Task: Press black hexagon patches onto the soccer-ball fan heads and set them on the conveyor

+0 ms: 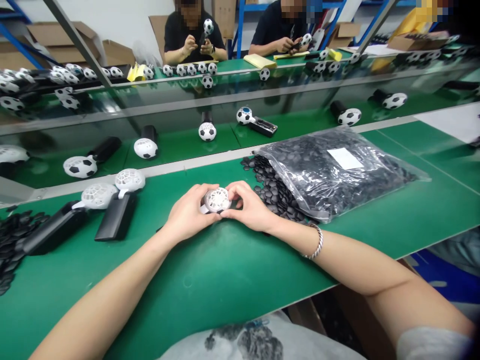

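Between both hands, just above the green bench, is a white football-shaped fan head (218, 199) with an openwork front. My left hand (189, 214) grips its left side, thumb below and fingers above. My right hand (248, 206) pinches its right edge with thumb and forefinger; any small piece under those fingertips is hidden. Beside my right hand lies a heap of black patches (275, 192), spilling from a clear plastic bag (345, 170) with a white label. Left of my hands rest two more football fans, one with a black handle (114, 216) pointing toward me.
Beyond the bench edge runs a green conveyor (180, 150) carrying several football fans, among them one with an open handle (264, 126). More black patches (11, 245) lie far left. Across the line, two people in black shirts (170, 35) handle similar fans.
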A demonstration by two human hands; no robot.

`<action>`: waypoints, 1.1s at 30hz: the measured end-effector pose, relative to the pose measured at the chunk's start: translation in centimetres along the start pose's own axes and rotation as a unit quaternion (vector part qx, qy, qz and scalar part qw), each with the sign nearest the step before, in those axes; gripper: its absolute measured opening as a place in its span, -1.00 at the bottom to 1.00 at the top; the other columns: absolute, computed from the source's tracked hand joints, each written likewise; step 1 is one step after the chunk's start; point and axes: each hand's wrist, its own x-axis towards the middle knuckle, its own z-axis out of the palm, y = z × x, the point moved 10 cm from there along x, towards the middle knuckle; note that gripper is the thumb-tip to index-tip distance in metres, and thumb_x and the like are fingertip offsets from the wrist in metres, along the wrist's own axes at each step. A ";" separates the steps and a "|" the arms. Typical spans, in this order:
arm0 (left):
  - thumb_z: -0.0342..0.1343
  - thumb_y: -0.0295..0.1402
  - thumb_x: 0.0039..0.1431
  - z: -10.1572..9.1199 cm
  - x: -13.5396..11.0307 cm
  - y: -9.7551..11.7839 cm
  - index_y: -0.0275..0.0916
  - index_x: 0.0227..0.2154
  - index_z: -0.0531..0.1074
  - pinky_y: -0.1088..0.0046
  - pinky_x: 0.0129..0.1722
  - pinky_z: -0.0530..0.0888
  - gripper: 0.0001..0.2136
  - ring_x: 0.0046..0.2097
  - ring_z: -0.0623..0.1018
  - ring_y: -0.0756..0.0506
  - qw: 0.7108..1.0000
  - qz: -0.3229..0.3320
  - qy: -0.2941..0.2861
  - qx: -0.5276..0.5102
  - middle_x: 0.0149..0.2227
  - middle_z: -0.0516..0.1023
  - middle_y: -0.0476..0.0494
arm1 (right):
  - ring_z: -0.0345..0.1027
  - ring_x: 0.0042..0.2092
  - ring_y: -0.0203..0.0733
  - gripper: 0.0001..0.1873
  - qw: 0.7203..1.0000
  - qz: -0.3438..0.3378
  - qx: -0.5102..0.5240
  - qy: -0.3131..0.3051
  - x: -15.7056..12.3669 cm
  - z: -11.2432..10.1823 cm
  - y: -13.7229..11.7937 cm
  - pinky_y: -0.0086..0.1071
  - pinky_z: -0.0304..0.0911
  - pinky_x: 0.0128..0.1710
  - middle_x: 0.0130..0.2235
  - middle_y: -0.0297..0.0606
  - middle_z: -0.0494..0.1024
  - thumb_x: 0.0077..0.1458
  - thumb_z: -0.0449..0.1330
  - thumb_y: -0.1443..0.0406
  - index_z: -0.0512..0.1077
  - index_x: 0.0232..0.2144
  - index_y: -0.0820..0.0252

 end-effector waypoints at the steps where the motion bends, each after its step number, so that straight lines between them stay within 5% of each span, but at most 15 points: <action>1: 0.22 -0.22 -0.15 0.0 0.0 -0.1 -0.03 -0.02 0.24 0.39 -0.32 0.41 -0.46 -0.20 0.46 -0.13 1.000 -0.004 -0.001 0.000 -0.13 0.39 -0.03 | 0.16 -0.25 -0.28 -0.67 1.000 -0.003 0.010 -0.003 -0.1 0.1 -0.1 -0.40 0.24 -0.34 -0.19 -0.27 0.24 -0.19 0.29 0.34 0.18 -0.42 0.16; 14: 0.22 -0.12 -0.16 0.0 0.3 -0.2 -0.04 -0.07 0.26 0.39 -0.31 0.41 -0.48 -0.19 0.47 -0.13 0.999 -0.025 -0.009 -0.024 -0.06 0.39 -0.02 | 0.23 -0.42 -0.39 -0.59 0.994 0.092 0.059 -0.002 0.2 0.1 1.7 -0.43 0.22 -0.44 -0.27 -0.34 0.30 -0.21 0.30 0.29 0.22 -0.30 0.17; 22: 0.18 -0.09 -0.12 -0.1 0.1 0.0 -0.05 -0.09 0.27 0.40 -0.34 0.41 -0.52 -0.23 0.48 -0.11 1.000 -0.018 0.004 -0.012 -0.09 0.40 -0.02 | 0.28 -0.44 -0.42 -0.58 0.997 0.070 0.026 -0.017 0.6 -0.1 1.2 -0.45 0.26 -0.45 -0.15 -0.28 0.30 -0.18 0.29 0.25 0.21 -0.26 0.17; 26: 0.18 -0.18 -0.10 -0.2 -0.2 0.3 0.00 0.03 0.18 0.37 -0.26 0.41 -0.43 -0.11 0.45 -0.16 0.999 -0.017 -0.008 0.043 -0.03 0.39 0.00 | 0.33 -0.37 -0.32 -0.86 0.983 0.064 -0.161 -0.058 1.3 -3.3 1.4 -0.42 0.23 -0.35 -0.31 -0.29 0.44 0.00 0.17 0.25 0.36 -0.38 0.20; 29: 0.12 -0.31 -0.07 -0.2 -0.2 0.8 -0.04 0.06 0.17 0.31 -0.15 0.36 -0.44 -0.07 0.43 -0.18 0.996 0.007 -0.025 0.088 0.03 0.38 -0.03 | 0.33 -0.32 -0.20 -0.89 0.921 0.101 -0.376 -0.030 1.4 -7.1 2.6 -0.38 0.17 -0.36 -0.36 -0.23 0.47 0.02 0.16 0.27 0.44 -0.42 0.19; 33: -0.05 -0.51 -0.04 -0.5 0.1 1.9 -0.04 0.05 0.21 0.21 -0.07 0.27 -0.48 -0.01 0.38 -0.19 0.989 0.076 -0.019 0.123 0.04 0.39 -0.01 | 0.34 -0.35 -0.18 -0.92 0.897 0.126 -0.419 -0.068 1.2 -7.7 4.3 -0.38 0.12 -0.44 -0.38 -0.23 0.50 -0.01 0.18 0.27 0.46 -0.44 0.15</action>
